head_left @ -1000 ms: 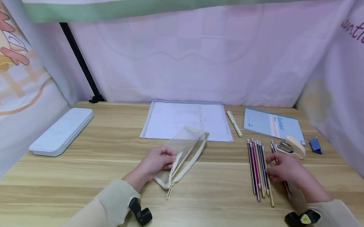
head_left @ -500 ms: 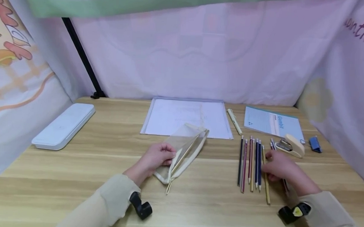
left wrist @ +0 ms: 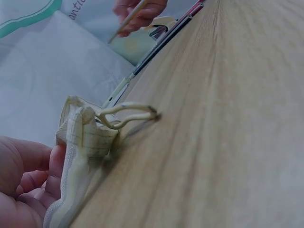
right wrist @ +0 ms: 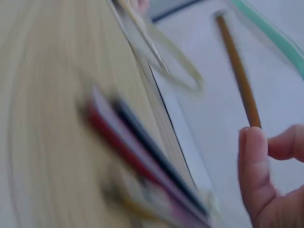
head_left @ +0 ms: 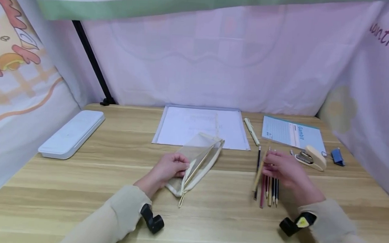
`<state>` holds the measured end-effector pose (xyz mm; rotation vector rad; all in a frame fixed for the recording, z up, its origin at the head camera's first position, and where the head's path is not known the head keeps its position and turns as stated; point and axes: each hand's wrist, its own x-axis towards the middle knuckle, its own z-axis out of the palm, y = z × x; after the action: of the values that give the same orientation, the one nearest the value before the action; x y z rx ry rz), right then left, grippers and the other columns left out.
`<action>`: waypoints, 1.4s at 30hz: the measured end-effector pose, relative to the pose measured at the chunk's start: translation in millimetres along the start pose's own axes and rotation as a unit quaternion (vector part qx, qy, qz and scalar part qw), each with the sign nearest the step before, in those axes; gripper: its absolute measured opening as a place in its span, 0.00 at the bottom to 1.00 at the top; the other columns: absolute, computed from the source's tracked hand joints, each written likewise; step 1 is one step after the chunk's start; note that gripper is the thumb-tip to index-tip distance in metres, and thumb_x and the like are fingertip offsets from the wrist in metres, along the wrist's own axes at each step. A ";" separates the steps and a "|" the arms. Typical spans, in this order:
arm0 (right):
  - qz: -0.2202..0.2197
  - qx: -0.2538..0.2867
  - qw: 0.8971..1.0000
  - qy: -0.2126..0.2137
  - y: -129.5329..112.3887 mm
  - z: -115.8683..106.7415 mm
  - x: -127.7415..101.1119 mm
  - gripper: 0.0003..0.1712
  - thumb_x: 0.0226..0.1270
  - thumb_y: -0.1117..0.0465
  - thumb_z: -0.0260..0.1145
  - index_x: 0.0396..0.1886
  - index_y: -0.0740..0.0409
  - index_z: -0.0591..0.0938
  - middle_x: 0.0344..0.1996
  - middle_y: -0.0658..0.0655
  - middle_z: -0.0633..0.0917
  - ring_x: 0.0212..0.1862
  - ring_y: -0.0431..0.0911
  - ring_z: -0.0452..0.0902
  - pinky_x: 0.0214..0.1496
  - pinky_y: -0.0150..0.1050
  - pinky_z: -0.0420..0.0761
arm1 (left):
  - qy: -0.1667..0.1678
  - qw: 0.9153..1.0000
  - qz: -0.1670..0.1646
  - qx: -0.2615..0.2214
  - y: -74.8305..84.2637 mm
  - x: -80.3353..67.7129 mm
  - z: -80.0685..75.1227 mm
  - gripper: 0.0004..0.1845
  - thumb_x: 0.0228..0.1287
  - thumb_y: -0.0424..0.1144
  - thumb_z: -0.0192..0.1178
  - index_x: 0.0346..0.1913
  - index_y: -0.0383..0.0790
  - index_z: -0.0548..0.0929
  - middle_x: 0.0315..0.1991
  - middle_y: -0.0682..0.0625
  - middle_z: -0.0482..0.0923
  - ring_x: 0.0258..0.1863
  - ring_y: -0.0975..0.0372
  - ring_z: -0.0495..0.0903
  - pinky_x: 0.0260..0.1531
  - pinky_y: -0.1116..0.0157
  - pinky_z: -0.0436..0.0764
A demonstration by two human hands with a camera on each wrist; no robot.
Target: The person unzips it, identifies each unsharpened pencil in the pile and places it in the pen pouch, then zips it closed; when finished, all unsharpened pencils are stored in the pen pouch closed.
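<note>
My left hand (head_left: 167,170) pinches the near edge of a cream mesh zip pouch (head_left: 193,147), whose mouth gapes along the zipper. A looped zipper pull (left wrist: 128,114) hangs at the pouch's end in the left wrist view. Between thumb and fingers, my right hand (head_left: 285,172) holds a yellow pencil (head_left: 259,173), raised above the table and tilted. Under and beside that hand lie several pencils (head_left: 270,199), dark, red and yellow, side by side and partly hidden. The right wrist view is blurred, but the held pencil (right wrist: 240,78) shows in the fingertips.
Behind the pouch lies a clear folder with white paper (head_left: 181,124), a pale green pen (head_left: 252,132) beside it. At the right are a blue notebook (head_left: 280,130), a cream stapler (head_left: 315,158) and a blue binder clip (head_left: 338,156). A white case (head_left: 71,134) sits left.
My right hand has lifted the yellow pencil off the table and carried it left over the other pencils, which were spread apart earlier. The left hand keeps its hold on the pouch.
</note>
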<state>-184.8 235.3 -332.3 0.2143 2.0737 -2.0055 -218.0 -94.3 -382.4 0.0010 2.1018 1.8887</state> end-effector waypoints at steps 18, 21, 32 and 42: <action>-0.016 0.062 0.998 0.014 12.8 136.1 41.9 0.08 0.58 0.75 0.54 0.39 0.73 0.70 0.19 0.56 0.77 0.20 0.41 0.77 0.27 0.31 0.82 | 0.001 1.000 0.011 0.010 5.4 -1.8 1.9 0.03 0.58 0.25 0.56 0.35 0.28 0.77 0.27 0.50 0.73 0.21 0.67 0.72 0.24 0.74 0.76; -0.009 0.053 0.998 0.018 17.8 147.0 44.6 0.08 0.58 0.74 0.55 0.39 0.72 0.71 0.20 0.57 0.77 0.20 0.41 0.77 0.28 0.32 0.82 | 0.009 1.000 0.012 -0.003 5.6 -3.1 3.7 0.02 0.58 0.24 0.56 0.34 0.29 0.77 0.27 0.49 0.73 0.21 0.66 0.72 0.23 0.72 0.76; 0.002 0.042 0.999 -0.020 25.4 172.3 40.6 0.04 0.59 0.73 0.57 0.34 0.70 0.72 0.20 0.57 0.78 0.20 0.39 0.77 0.28 0.31 0.82 | -0.007 0.998 0.060 -0.022 6.6 -7.4 10.4 0.03 0.59 0.24 0.54 0.36 0.26 0.75 0.25 0.51 0.73 0.21 0.66 0.70 0.22 0.73 0.72; 0.001 0.037 0.999 0.002 24.5 153.1 38.6 0.13 0.62 0.70 0.58 0.45 0.73 0.74 0.28 0.60 0.80 0.24 0.41 0.79 0.32 0.32 0.82 | -0.001 0.998 0.055 -0.028 -0.3 -8.0 13.1 0.02 0.58 0.23 0.53 0.33 0.29 0.75 0.22 0.51 0.72 0.19 0.66 0.70 0.20 0.73 0.72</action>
<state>-203.5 81.2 -370.0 0.2336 2.0022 -2.0844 -207.4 -83.4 -381.8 0.1083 2.0852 2.0093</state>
